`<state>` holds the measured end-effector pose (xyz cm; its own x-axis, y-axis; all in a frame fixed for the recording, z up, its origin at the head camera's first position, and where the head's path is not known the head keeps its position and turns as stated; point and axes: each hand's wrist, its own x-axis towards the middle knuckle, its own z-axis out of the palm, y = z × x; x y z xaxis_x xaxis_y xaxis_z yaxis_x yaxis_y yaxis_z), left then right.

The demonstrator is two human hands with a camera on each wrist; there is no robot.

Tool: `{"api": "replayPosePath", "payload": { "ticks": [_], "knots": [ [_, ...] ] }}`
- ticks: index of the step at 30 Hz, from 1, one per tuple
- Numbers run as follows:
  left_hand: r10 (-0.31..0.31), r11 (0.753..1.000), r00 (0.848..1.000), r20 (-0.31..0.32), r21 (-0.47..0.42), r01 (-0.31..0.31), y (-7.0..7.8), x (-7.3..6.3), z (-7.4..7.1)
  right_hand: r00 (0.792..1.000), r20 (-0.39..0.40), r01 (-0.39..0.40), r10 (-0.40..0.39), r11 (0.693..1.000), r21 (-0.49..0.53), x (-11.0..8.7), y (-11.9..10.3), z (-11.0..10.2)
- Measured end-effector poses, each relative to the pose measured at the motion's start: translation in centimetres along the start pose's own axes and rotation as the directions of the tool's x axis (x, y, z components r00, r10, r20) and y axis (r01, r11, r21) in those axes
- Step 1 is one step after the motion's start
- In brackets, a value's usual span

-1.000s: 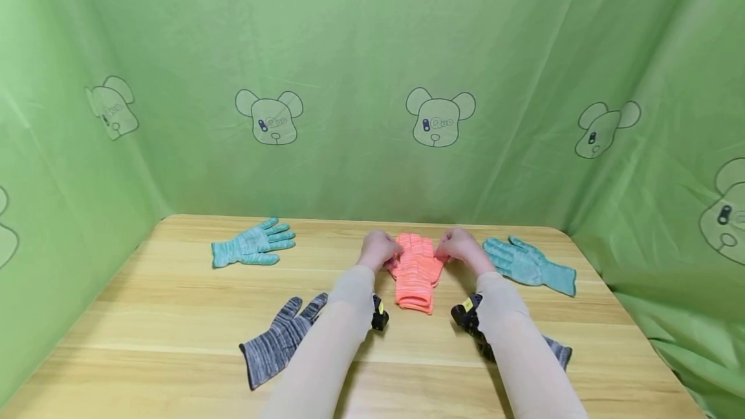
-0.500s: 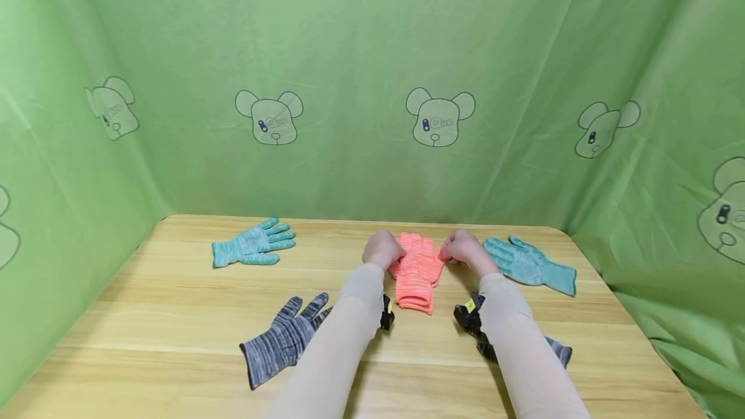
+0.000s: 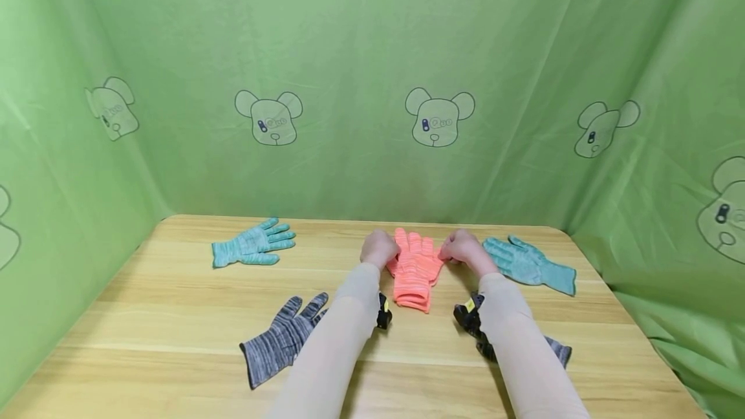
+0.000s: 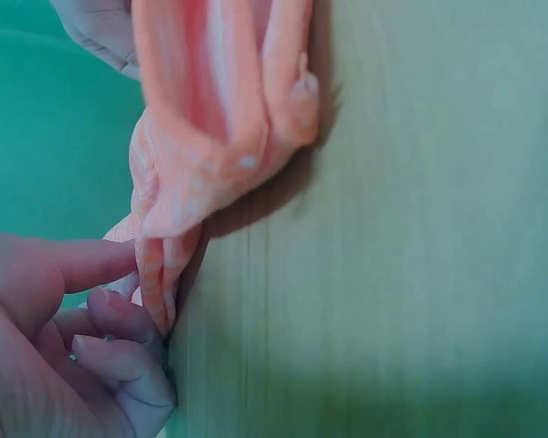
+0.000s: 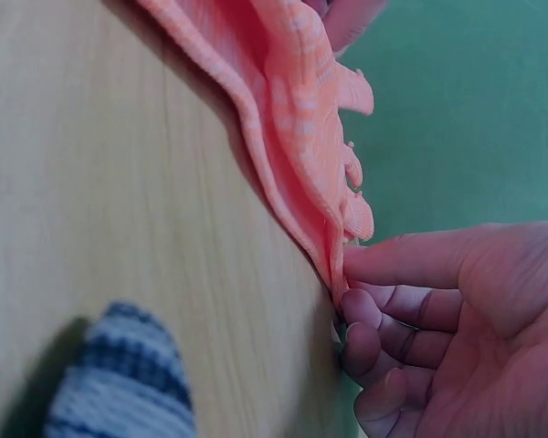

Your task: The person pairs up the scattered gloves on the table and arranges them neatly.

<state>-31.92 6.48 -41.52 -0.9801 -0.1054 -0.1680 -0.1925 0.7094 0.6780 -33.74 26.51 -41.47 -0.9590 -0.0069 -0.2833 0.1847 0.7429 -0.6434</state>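
Coral knit gloves point(image 3: 414, 270), probably light, floppy, lying between left hand point(image 3: 379, 248) and right hand point(image 3: 462, 246); both pinching sides, apparently well-placed.

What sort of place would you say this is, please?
Probably a small screened-off filming booth: green cloth printed with cartoon heads hangs around three sides of a wooden table, and black wrist-worn devices suggest recording.
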Motion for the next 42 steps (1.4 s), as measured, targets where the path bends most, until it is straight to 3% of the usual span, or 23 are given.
{"api": "replayPosePath", "payload": {
  "ticks": [10,17,22,27,31,37,42],
  "knots": [
    [-0.043,0.999,0.999,0.006,-0.018,0.044,-0.1,0.1,0.0,1.0,-0.006,-0.004,0.004,1.0,-0.009,-0.2,-0.2,0.1],
    [0.02,1.0,1.0,-0.001,-0.021,-0.02,-0.4,0.1,-0.1,1.0,0.003,0.004,-0.004,1.0,-0.011,-0.5,-0.1,-0.1],
    [0.073,0.992,0.997,0.005,-0.102,-0.072,-0.8,-0.1,-0.6,1.0,0.001,0.019,-0.019,1.0,0.003,-0.8,0.0,-0.2],
    [0.068,0.976,0.998,0.01,-0.207,-0.064,-1.2,-0.3,-1.0,0.999,-0.006,0.042,-0.042,0.998,0.038,-1.5,0.0,-0.5],
    [0.059,0.949,0.998,0.011,-0.31,-0.053,-1.4,-0.6,-1.3,0.999,-0.002,0.045,-0.045,0.998,0.049,-2.1,-0.2,-0.9],
    [0.047,0.862,0.994,0.103,-0.507,0.012,-1.7,-1.3,-2.2,0.998,0.008,0.059,-0.06,0.997,0.046,-2.8,-0.2,-1.8],
    [0.056,0.844,0.989,0.134,-0.536,0.025,-1.7,-2.0,-3.0,0.996,0.01,0.084,-0.085,0.995,0.052,-3.5,-0.1,-2.6]
  ]
}}
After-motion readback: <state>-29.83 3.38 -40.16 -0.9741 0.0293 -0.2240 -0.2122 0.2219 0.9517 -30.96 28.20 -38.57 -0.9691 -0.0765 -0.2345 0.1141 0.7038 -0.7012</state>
